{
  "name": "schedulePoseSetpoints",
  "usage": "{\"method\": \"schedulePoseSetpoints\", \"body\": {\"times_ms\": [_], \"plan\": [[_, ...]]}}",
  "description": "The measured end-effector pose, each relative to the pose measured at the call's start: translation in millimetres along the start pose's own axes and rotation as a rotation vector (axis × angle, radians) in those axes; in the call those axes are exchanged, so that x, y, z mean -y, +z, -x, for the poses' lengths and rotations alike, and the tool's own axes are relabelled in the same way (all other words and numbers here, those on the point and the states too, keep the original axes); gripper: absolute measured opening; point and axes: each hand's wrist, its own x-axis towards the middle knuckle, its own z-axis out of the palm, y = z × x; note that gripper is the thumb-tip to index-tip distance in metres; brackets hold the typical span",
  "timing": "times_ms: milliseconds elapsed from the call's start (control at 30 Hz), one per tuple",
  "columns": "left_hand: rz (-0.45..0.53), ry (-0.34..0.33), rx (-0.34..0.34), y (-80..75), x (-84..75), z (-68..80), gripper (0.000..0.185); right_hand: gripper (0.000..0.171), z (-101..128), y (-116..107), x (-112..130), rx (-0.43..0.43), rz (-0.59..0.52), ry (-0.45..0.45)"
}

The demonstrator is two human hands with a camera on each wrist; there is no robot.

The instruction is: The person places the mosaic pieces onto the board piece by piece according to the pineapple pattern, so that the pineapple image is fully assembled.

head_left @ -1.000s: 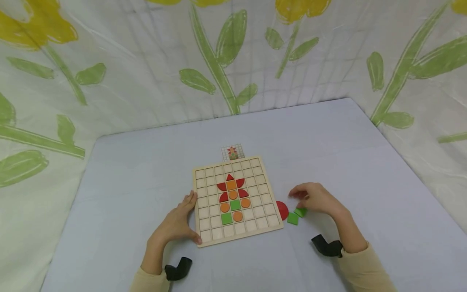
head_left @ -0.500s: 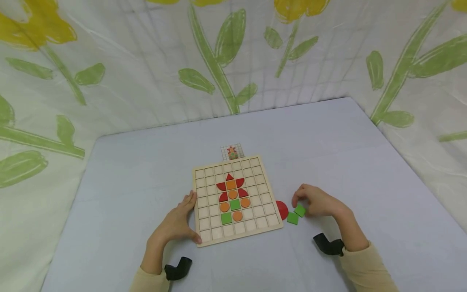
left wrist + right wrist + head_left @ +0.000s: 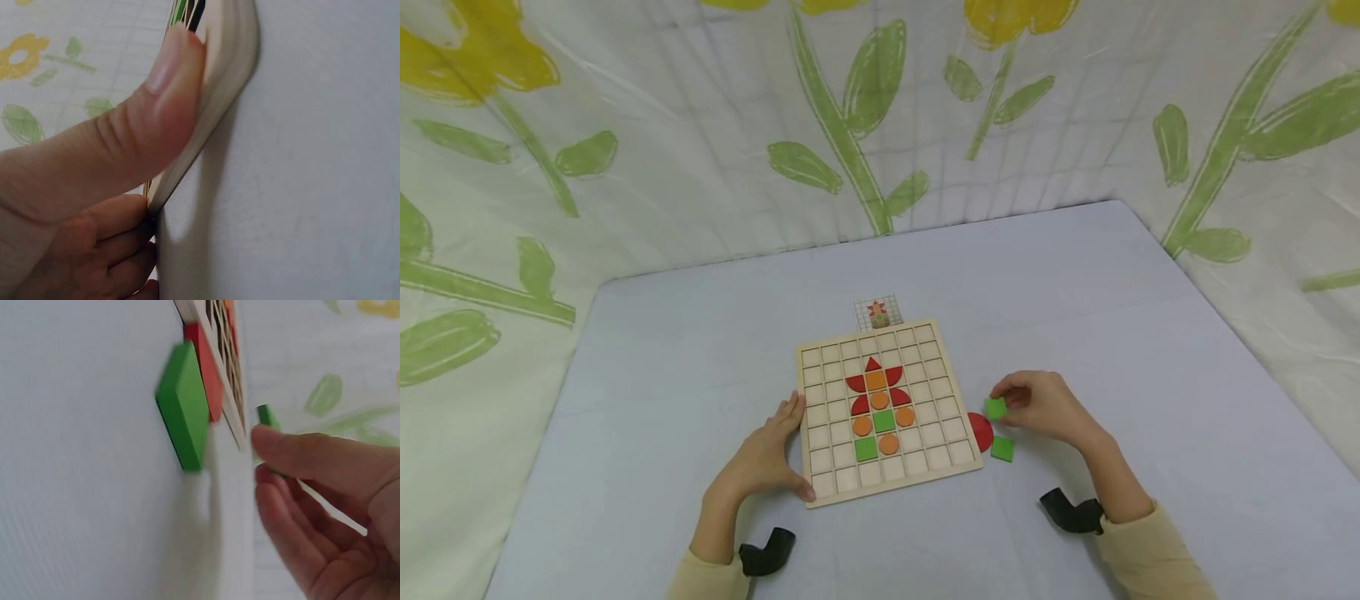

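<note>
At the near left corner of the square wooden grid board (image 3: 887,410), the left hand (image 3: 765,458) keeps its place, thumb and curled fingers clamping the board's edge. Right of the board, the right hand (image 3: 1043,405) has lifted one small green square wooden tile (image 3: 996,408), pinched at its fingertips above the pale blue table (image 3: 662,375). Half a second ago that tile lay beside the other green square tile (image 3: 1002,448), which remains flat by the red round piece (image 3: 981,431); placing on the board looks next.

A pale blue-grey table (image 3: 700,350) filled the floor of the scene; behind and beside it hung a white curtain (image 3: 700,167) — yellow flowers, green stems and leaves; soft, even light.
</note>
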Motion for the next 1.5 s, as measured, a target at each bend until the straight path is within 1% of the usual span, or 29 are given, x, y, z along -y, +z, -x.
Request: {"method": "schedulePoseSetpoints", "body": {"times_ms": [100,233,300,467,600,700,833,1000,1267,1500], "plan": [[-0.004,-0.003,-0.001,-0.1,0.0,0.0,0.132,0.024,-2.4,9.2,3.5,-0.017,-0.080,-0.010],[-0.004,-0.007,-0.001,0.3,-0.1,0.2,0.131,0.027,-6.8,21.7,10.7,0.009,-0.131,-0.015],[0.000,-0.007,-0.001,0.7,0.1,0.2,0.131,0.028,-9.2,27.9,14.7,0.030,-0.129,-0.021],[0.005,-0.015,-0.001,1.9,1.0,-0.2,0.131,0.029,-15.0,42.3,26.3,0.076,-0.091,-0.074],[0.010,-0.026,-0.002,2.8,1.5,-0.5,0.131,0.029,-18.6,52.7,35.9,0.106,-0.085,-0.114],[0.006,-0.022,-0.002,3.5,2.2,-0.7,0.131,0.028,-21.1,60.3,41.9,0.125,-0.098,-0.134],[0.006,-0.015,-0.004,3.4,2.0,-0.3,0.131,0.028,-24.1,68.9,46.8,0.141,-0.085,-0.130],[0.005,-0.012,-0.003,3.0,1.4,0.9,0.132,0.028,-26.0,75.2,50.2,0.130,-0.061,-0.117],[0.004,-0.010,-0.004,2.3,0.2,1.3,0.132,0.025,-24.9,77.6,53.0,0.133,-0.031,-0.083],[0.002,-0.017,-0.005,1.1,-0.6,0.1,0.132,0.020,-25.7,79.4,53.7,0.127,0.006,-0.111]]}}
